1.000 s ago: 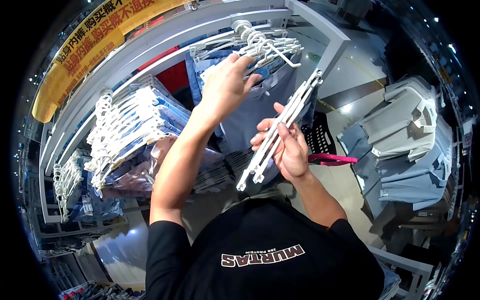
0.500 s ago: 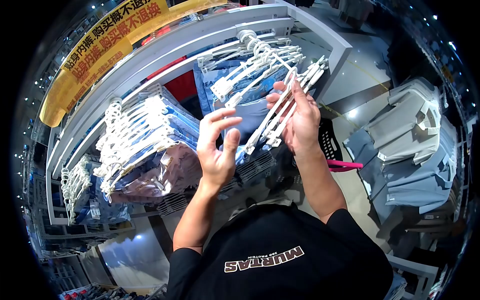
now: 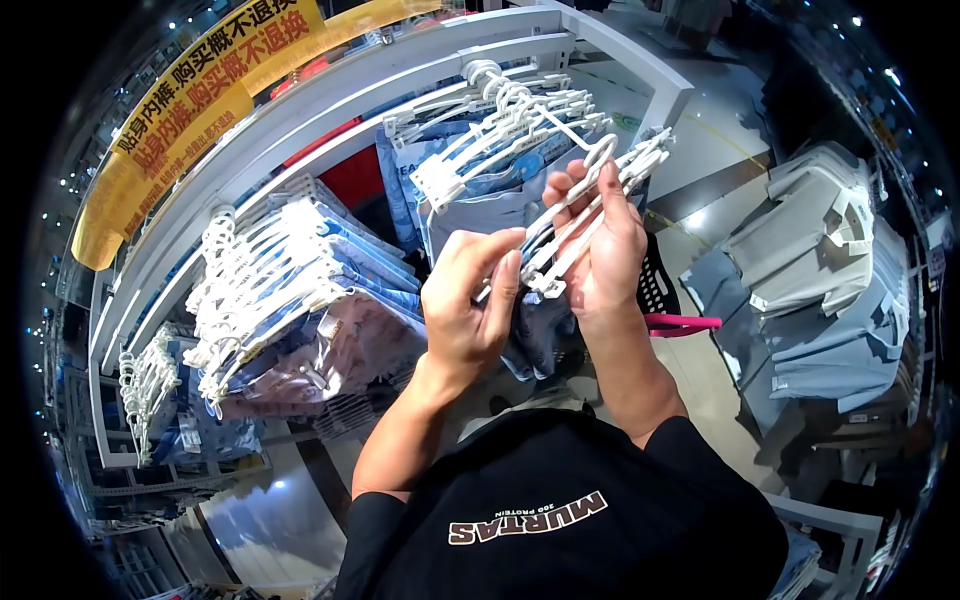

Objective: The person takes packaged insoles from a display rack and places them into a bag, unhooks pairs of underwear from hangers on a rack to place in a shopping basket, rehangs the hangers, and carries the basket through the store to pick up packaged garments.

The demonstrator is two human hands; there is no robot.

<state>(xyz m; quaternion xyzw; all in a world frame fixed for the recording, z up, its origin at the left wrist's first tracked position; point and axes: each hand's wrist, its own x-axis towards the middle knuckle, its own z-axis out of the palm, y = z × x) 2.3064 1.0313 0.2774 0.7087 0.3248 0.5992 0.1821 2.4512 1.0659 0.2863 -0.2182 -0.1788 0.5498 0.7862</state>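
Observation:
Several white clip hangers (image 3: 585, 232) lie slanted across my right hand (image 3: 612, 245), which is closed around them near their hooks. My left hand (image 3: 468, 300) is closed too, thumb and fingers pinched at the lower left end of these hangers. Its fingers cover the clip there. Dark blue garments (image 3: 535, 335) hang below, partly behind both hands. Just beyond, a row of white hangers (image 3: 510, 125) with light blue clothes (image 3: 470, 215) hangs on the rack.
The white rack frame (image 3: 660, 60) curves round the far side, with a yellow sign (image 3: 190, 110) above it. More hangers with blue and pink clothes (image 3: 340, 340) hang at left. A black basket with a pink handle (image 3: 685, 324) stands right. Beyond it hang grey and cream clothes (image 3: 820, 260).
My left hand has moved right and its spread fingers have closed at the hangers' lower end. Dark garments now show more below the hangers. My right hand keeps its hold.

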